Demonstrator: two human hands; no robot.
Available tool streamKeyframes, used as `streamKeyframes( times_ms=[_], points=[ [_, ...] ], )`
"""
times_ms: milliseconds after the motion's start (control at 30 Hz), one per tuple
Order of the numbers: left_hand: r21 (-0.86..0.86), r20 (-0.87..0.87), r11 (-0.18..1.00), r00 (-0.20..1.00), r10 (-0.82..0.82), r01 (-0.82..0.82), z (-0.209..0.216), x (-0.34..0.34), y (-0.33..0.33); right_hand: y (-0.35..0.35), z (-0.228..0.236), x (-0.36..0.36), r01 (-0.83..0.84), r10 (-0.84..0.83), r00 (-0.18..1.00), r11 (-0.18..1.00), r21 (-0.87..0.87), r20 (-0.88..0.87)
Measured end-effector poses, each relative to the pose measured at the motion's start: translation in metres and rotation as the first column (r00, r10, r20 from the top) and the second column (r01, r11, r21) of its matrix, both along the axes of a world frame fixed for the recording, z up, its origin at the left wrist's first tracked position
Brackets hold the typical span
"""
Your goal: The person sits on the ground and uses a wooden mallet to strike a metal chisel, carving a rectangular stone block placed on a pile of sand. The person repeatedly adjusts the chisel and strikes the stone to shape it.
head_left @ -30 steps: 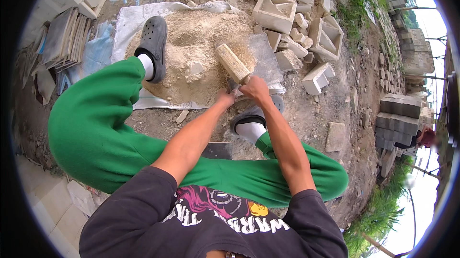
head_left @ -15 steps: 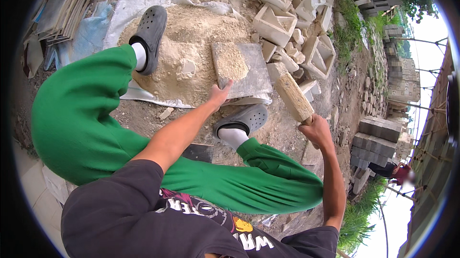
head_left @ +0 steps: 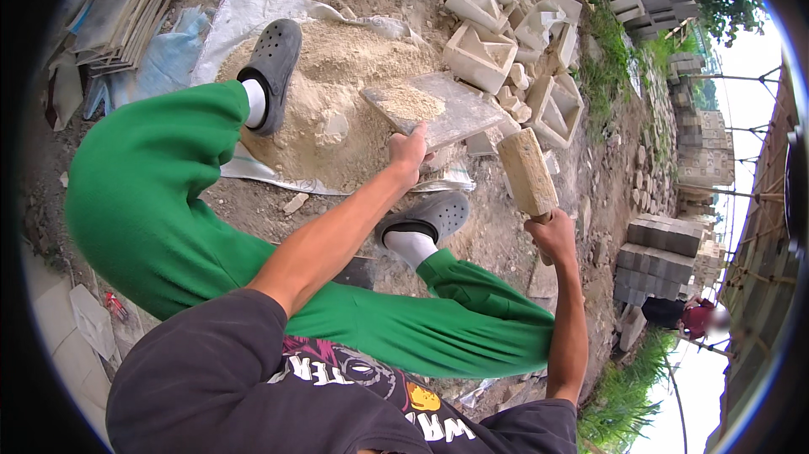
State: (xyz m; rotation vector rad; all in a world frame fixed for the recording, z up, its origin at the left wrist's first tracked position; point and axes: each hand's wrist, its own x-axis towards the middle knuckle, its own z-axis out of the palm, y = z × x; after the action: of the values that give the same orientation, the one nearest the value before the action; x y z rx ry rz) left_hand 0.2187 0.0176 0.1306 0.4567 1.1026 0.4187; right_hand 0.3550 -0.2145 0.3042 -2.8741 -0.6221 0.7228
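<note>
My left hand grips the near edge of a flat grey slab, which is raised and tilted over the ground. A small heap of pale crumbled material lies on the slab's left part. In my right hand is a wooden mallet, held by its short handle with the thick, worn head pointing up and away, just right of the slab. Beneath and left of the slab spreads a larger pile of pale crushed material on a white sheet.
Hollow pale blocks and broken pieces lie right of the slab. My feet in grey clogs stand either side of the pile. Thin boards are stacked at far left. Grey blocks and a person are at far right.
My left hand has lifted the slab's near side and shifted it slightly up and right, tilting it. The heap on it looks smaller. The mallet has turned more upright.
</note>
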Motion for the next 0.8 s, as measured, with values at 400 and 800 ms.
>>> streamKeyframes(
  times_ms=[400, 800],
  points=[
    [-0.208, 0.193, 0.971, 0.969, 0.156, -0.115, 0.058, -0.010, 0.053, 0.040, -0.045, 0.011, -0.301, 0.230, 0.954, 0.735, 0.608, 0.195],
    [-0.178, 0.179, 0.977, 0.972, 0.153, -0.121, 0.063, -0.010, 0.044, 0.078, -0.029, -0.003, -0.418, 0.411, 0.902, 0.754, 0.506, 0.133]
  ],
)
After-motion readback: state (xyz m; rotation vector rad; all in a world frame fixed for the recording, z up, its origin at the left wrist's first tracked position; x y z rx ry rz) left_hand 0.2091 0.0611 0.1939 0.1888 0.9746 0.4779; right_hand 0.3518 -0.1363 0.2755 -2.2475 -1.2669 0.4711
